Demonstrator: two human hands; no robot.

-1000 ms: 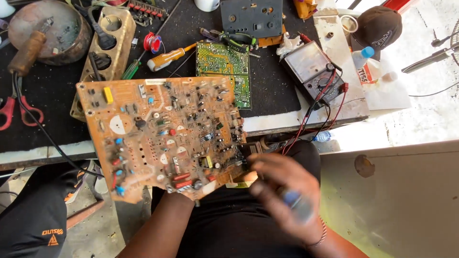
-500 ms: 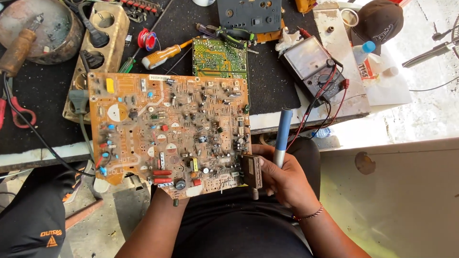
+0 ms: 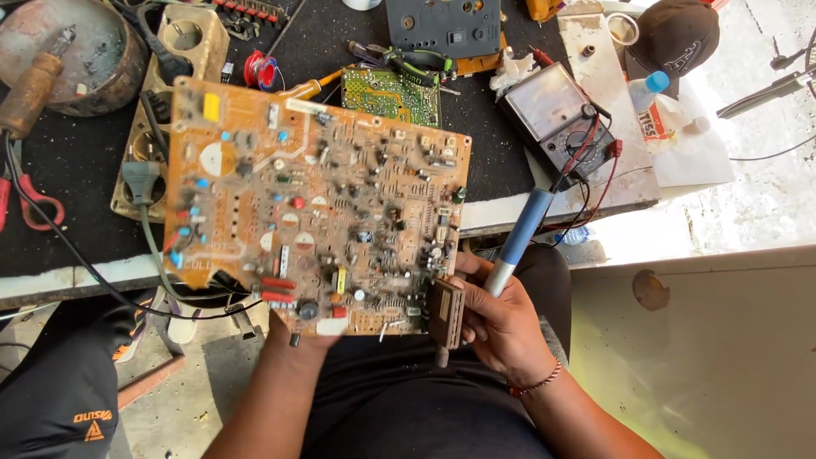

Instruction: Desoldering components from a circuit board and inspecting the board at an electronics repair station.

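Note:
A large orange circuit board (image 3: 314,208), crowded with components, is held up over my lap in front of the workbench edge. My left hand (image 3: 293,344) supports it from under the bottom edge and is mostly hidden by the board. At the board's lower right corner, my right hand (image 3: 501,327) holds a blue-handled tool (image 3: 525,229) that points up and away. The fingers of that hand also press against a brown block (image 3: 446,310) at that corner.
On the black bench top lie a green circuit board (image 3: 393,92), an analog multimeter (image 3: 557,115) with red and black leads, a grey panel (image 3: 442,25), a round metal pot (image 3: 81,51), a wooden socket block (image 3: 183,38) and a dark cap (image 3: 676,34). A pale wall (image 3: 705,340) is at right.
The board has come closer and sits more square to me. My right hand, blurred in motion a second ago, has settled at the lower right corner with the blue tool upright.

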